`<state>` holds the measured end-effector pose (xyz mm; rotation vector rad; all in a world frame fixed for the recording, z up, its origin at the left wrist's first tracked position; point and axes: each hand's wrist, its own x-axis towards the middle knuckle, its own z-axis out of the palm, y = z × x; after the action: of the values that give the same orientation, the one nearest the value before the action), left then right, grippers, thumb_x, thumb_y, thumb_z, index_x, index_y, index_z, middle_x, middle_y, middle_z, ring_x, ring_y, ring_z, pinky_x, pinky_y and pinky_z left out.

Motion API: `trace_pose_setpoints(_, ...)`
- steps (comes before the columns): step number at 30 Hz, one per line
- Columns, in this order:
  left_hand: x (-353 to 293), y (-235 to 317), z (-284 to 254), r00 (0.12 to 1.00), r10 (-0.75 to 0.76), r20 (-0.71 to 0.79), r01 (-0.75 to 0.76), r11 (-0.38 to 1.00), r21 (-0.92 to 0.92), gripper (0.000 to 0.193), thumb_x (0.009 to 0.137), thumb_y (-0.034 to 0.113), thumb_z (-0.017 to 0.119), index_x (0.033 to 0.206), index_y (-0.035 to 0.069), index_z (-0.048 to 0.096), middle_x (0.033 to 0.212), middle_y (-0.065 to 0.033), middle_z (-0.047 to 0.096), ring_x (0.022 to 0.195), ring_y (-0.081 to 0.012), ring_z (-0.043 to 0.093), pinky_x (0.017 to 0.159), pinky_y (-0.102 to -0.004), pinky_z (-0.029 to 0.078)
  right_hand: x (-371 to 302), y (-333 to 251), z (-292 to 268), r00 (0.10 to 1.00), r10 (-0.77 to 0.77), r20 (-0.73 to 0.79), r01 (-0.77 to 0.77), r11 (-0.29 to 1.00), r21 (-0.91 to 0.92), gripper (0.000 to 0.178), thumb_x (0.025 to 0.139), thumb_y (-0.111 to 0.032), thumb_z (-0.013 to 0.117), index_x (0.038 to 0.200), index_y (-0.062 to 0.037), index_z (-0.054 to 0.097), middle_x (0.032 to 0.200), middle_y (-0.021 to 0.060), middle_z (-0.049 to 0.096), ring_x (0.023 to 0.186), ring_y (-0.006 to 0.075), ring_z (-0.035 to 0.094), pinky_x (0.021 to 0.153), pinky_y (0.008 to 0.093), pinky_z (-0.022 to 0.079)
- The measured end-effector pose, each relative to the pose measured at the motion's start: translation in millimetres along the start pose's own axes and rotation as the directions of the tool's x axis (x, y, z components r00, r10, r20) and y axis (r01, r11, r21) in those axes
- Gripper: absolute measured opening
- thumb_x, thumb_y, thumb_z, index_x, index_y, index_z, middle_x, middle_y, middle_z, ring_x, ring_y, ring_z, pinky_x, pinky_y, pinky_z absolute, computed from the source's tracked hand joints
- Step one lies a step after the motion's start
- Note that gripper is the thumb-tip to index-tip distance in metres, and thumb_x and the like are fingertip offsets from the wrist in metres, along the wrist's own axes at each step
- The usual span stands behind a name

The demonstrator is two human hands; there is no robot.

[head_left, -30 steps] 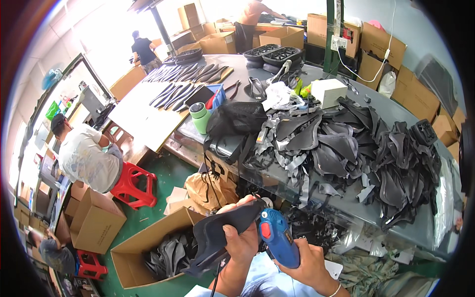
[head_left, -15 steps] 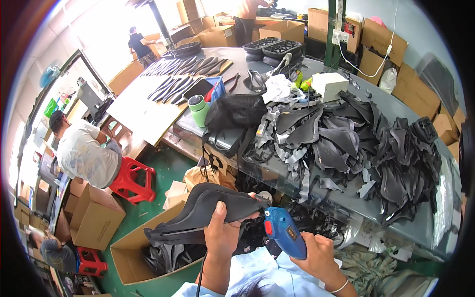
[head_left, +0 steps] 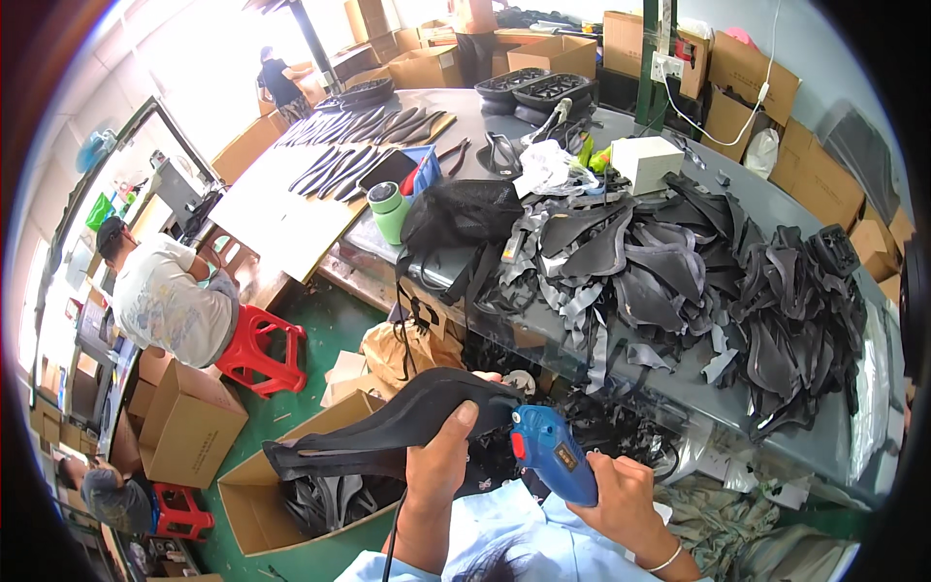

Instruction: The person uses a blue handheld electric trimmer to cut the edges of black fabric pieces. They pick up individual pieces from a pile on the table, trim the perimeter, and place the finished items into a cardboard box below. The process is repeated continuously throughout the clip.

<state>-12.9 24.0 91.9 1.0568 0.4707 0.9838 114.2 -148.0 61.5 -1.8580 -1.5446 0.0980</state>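
Hands come up from the bottom edge, and we see both of them busy. Our left hand [head_left: 438,466] is closed around a long, curved black saddle-shaped piece [head_left: 388,436], with the thumb lying on top. The piece sticks out to the left, over an open brown cardboard box [head_left: 254,504] on the green floor [head_left: 320,320]. That box has more dark pieces inside.

Our right hand [head_left: 621,500] is wrapped tight around the handle of a blue plastic power tool [head_left: 553,454] with a red button. The tool's front end touches the right end of the black piece.

Just past our hands stands a long grey worktable [head_left: 766,209]. Near its close edge lies a big heap of black and grey cut pieces [head_left: 698,281]. At the left end of the heap sits a black mesh bag [head_left: 461,215], and beside it stands a green cup with a dark lid [head_left: 390,210]. A white box [head_left: 647,162] rests further back, near the middle of the tabletop. More long black pieces [head_left: 369,145] lie in rows toward the far left corner.

On the left, a person in a pale shirt [head_left: 160,301] sits on a red plastic stool [head_left: 254,347], with a closed brown box [head_left: 189,422] close by. Far back, another person in dark clothes [head_left: 281,82] stands near stacked brown cartons [head_left: 543,48].
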Motion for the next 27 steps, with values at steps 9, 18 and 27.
trace_pose_setpoints(9, -2, -7, -13, 0.993, 0.098, -0.062, -0.104, 0.989, -0.11, 0.034, 0.086, 0.01, 0.053, 0.118, -0.004, 0.05, 0.107, -0.0156, 0.059, 0.1, -0.0261, 0.06, 0.09, -0.0413, 0.047, -1, -1, 1, 0.999, 0.027, 0.023, -0.028, 0.999, 0.034, 0.049, 0.057, -0.017, 0.079, 0.094, 0.0, 0.052, 0.064, 0.0104, 0.06, 0.052, 0.0269, 0.059, 0.051, 0.0343, 0.046)
trace_pose_setpoints(18, -5, -14, -9, 0.998, 0.031, -0.055, -0.036, 0.994, -0.101, 0.034, 0.082, 0.005, 0.06, 0.113, -0.004, 0.05, 0.104, -0.0115, 0.059, 0.095, -0.0163, 0.057, 0.086, -0.0299, 0.045, 4, -11, 5, 0.996, 0.084, 0.04, -0.089, 0.982, 0.169, 0.047, 0.06, -0.019, 0.08, 0.094, -0.0009, 0.053, 0.064, 0.0106, 0.061, 0.055, 0.0258, 0.062, 0.053, 0.0333, 0.048)
trace_pose_setpoints(27, -2, -1, -17, 0.994, -0.103, 0.048, 0.102, 0.995, 0.021, 0.032, 0.082, 0.004, 0.059, 0.112, -0.005, 0.054, 0.103, -0.01, 0.061, 0.095, -0.0147, 0.057, 0.087, -0.0286, 0.044, 7, -11, 4, 0.997, 0.069, 0.046, -0.076, 0.982, 0.175, 0.046, 0.06, -0.019, 0.08, 0.093, -0.0008, 0.053, 0.064, 0.0107, 0.061, 0.055, 0.026, 0.062, 0.053, 0.033, 0.049)
